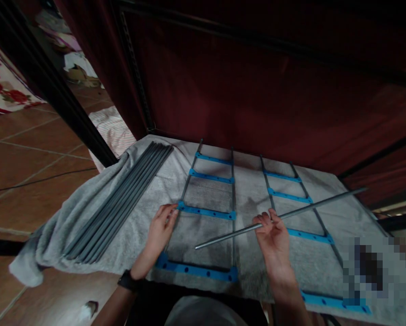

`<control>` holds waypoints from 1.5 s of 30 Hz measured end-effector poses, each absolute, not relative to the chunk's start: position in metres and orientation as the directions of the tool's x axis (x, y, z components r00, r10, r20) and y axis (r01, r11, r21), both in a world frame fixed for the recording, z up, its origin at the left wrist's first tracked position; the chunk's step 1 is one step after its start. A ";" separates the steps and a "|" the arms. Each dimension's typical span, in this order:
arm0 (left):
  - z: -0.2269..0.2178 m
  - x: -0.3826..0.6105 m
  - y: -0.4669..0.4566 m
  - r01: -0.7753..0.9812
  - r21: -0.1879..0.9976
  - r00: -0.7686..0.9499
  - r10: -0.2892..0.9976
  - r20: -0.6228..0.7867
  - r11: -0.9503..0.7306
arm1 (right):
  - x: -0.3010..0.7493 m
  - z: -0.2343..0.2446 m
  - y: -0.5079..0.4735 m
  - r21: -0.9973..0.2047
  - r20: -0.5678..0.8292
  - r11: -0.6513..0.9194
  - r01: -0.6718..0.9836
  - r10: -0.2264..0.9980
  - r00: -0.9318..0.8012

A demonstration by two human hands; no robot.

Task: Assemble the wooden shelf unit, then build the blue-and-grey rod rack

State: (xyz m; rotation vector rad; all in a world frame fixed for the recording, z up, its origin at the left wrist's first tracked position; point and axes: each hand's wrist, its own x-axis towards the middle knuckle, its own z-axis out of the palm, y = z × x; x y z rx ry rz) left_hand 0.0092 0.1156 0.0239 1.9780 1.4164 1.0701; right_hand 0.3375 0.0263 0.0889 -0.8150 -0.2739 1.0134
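My right hand (274, 235), palm up, grips a long grey metal rod (230, 234) that slants across the cloth, its far end up to the right. My left hand (162, 226), with a dark band on the wrist, has its fingers and thumb closed about the left end of a blue crossbar (207, 212). That bar belongs to a ladder-like frame of two thin rods joined by several blue bars. The held rod passes over this frame and over a second, similar frame (308, 235) on the right.
Several grey rods (121, 203) lie side by side at the left on a grey cloth (250, 181). A dark red fabric panel (257, 99) stands behind. A black post (77, 113) rises at the left, beyond which is a tiled floor (26, 158). A blurred patch covers the lower right.
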 end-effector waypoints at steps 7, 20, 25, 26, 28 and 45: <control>-0.009 -0.007 0.136 0.640 0.668 0.177 0.918 0.354 -0.381 | 0.368 0.112 0.042 -0.724 0.064 0.475 -0.500 0.768 0.637; -0.040 -0.001 0.148 0.666 0.568 0.365 0.875 0.317 -0.483 | 0.351 0.145 0.060 -0.825 0.291 0.553 -0.117 0.592 0.751; -0.038 0.000 0.147 0.668 0.578 0.351 0.883 0.313 -0.470 | 0.342 0.150 0.060 -0.836 0.324 0.543 -0.078 0.604 0.728; -0.038 0.000 0.147 0.666 0.580 0.350 0.883 0.312 -0.469 | 0.339 0.151 0.060 -0.838 0.328 0.541 -0.074 0.607 0.724; -0.039 0.001 0.147 0.662 0.583 0.353 0.882 0.311 -0.471 | 0.332 0.152 0.060 -0.851 0.333 0.520 -0.072 0.641 0.691; -0.038 0.001 0.146 0.667 0.567 0.354 0.875 0.330 -0.483 | 0.306 0.148 0.075 -0.886 0.390 0.461 -0.055 0.804 0.449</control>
